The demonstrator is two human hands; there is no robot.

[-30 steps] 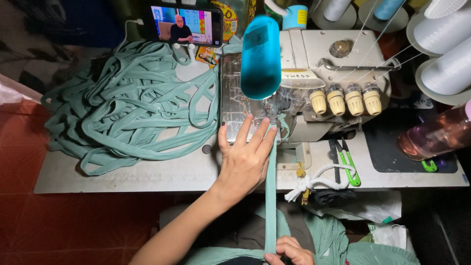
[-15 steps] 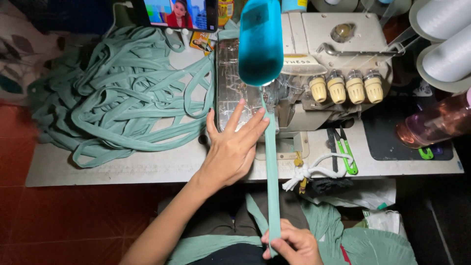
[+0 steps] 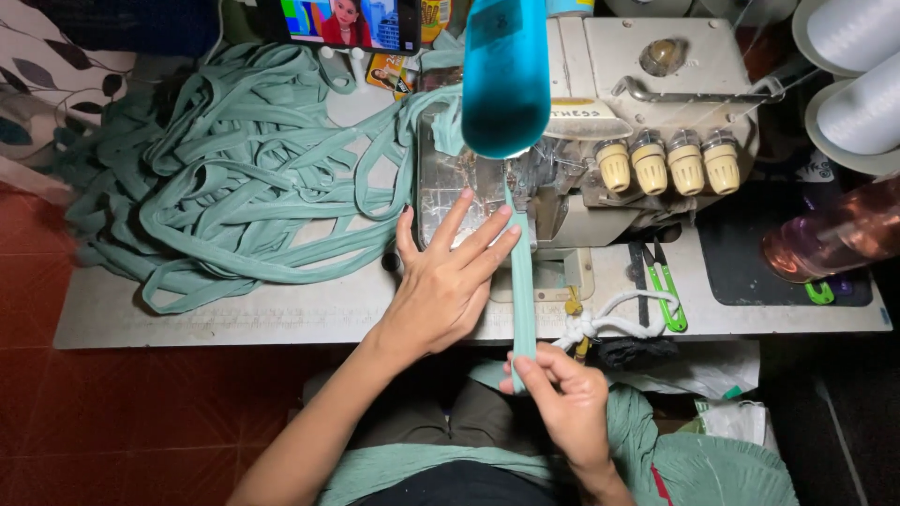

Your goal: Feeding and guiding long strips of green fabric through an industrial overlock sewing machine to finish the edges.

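1. Green fabric strip (image 3: 521, 281) runs straight from the presser area of the sewing machine (image 3: 600, 141) down over the table edge (image 3: 281, 323) toward my lap.
2. Left hand (image 3: 441, 290) lies flat on the table just left of the strip, fingers spread and extended, gripping nothing; fingertips sit near the needle plate.
3. Right hand (image 3: 562, 398) is below the table edge, thumb and fingers pinched on the strip, holding it taut.
4. Handling, my read: light, soft, floppy knit, probably stretchy. It won't hold a line unless tensioned. Pinch across the width below the edge; guide flat near the feed.
5. Surroundings: big tangled pile of sewn strip (image 3: 216, 197) on the left, phone (image 3: 352, 21) propped behind it, tension knobs (image 3: 667, 165), green thread snips (image 3: 664, 286), white cord (image 3: 609, 323), thread cones (image 3: 858, 70), pinkish bottle (image 3: 830, 239).
6. Obstructions: the blue lamp head (image 3: 506, 75) hides the needle area. The loose pile lies close to the left wrist; snag risk, I'd say.
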